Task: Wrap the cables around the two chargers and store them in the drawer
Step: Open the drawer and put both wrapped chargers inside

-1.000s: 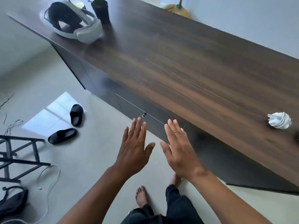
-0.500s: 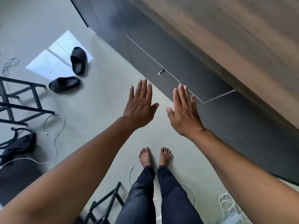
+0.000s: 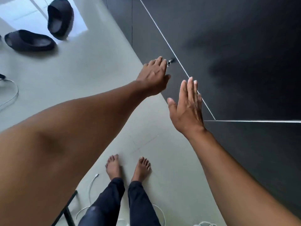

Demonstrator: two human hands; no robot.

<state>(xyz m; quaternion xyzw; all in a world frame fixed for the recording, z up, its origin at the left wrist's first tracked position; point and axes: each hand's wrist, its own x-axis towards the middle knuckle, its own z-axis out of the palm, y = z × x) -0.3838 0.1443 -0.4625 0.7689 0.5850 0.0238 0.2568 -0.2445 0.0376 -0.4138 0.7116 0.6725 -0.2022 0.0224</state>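
A person looks down at 2 bare arms reaching toward a dark drawer front (image 3: 156, 46). The left hand (image 3: 154, 75) is nearer its small metal knob (image 3: 170, 61), which sits just beyond the fingertips, up and to the right; the fingers are loosely curled and not yet around it. The right hand (image 3: 187, 106) is flat and spread, holding nothing, just beside the drawer's pale seam. White cable (image 3: 91, 185) lies on the floor (image 3: 97, 66) by the feet; no charger is clearly visible.

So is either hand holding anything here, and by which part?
The left hand reaches the drawer knob; whether its fingertips grip it cannot be told. The right hand is flat and holds nothing.
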